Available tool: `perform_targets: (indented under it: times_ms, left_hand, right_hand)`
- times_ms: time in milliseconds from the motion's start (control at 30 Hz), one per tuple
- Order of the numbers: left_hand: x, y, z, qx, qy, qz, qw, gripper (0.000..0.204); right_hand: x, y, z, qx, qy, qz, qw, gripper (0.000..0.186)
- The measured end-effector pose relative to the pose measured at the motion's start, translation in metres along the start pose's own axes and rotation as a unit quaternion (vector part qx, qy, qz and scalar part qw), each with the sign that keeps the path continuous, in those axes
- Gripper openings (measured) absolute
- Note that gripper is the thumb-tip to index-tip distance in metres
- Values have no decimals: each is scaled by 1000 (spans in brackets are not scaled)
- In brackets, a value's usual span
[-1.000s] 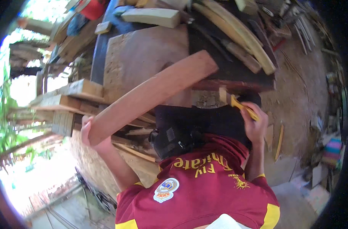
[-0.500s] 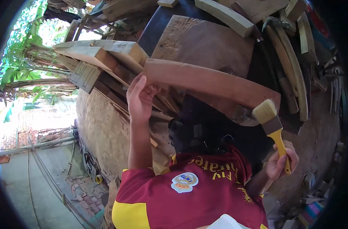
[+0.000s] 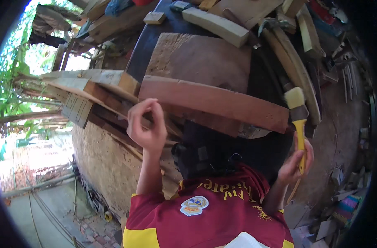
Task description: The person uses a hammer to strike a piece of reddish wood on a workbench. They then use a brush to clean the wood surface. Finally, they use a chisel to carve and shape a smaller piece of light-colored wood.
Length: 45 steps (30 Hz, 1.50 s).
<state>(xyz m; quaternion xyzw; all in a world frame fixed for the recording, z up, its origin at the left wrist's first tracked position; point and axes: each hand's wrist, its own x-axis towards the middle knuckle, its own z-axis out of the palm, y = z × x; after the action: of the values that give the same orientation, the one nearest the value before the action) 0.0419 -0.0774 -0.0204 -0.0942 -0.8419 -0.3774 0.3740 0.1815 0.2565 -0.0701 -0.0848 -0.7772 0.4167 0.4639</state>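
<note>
A long reddish wooden plank (image 3: 215, 101) lies across the dark workbench (image 3: 163, 33) in front of me. My left hand (image 3: 147, 126) hovers just below the plank's left end, fingers loosely curled and apart, holding nothing. My right hand (image 3: 296, 159) grips the yellow handle of a paintbrush (image 3: 298, 111), bristles pointing up, just right of the plank's right end. My red and yellow shirt (image 3: 209, 211) fills the lower middle of the view.
A broad rough board (image 3: 200, 60) lies on the bench behind the plank. Stacked timber (image 3: 93, 91) juts out at left. Curved wooden pieces (image 3: 296, 66) and offcuts lie at right on a dirt floor (image 3: 341, 120). A pale wall (image 3: 99, 163) and paved ground sit lower left.
My left hand has let go of the plank and drawn back below it. The plank has settled flatter on the bench. My right hand has raised the brush higher.
</note>
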Motion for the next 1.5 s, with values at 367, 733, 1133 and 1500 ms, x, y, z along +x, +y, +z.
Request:
perform_targets:
  times_ms: [367, 733, 1133, 1500]
  left_hand:
    - [13, 14, 20, -11, -132, 88, 987, 25]
    - [113, 39, 27, -70, -127, 170, 975, 10]
    - [256, 53, 177, 220, -230, 45, 947, 32]
    - [300, -42, 325, 245, -357, -93, 896, 54]
  right_hand:
    - [5, -26, 35, 164, -64, 11, 984, 30]
    - [67, -2, 67, 127, -138, -174, 967, 28]
    - [60, 9, 75, 81, -148, -187, 968, 29]
    - [65, 13, 73, 84, -178, -181, 963, 30]
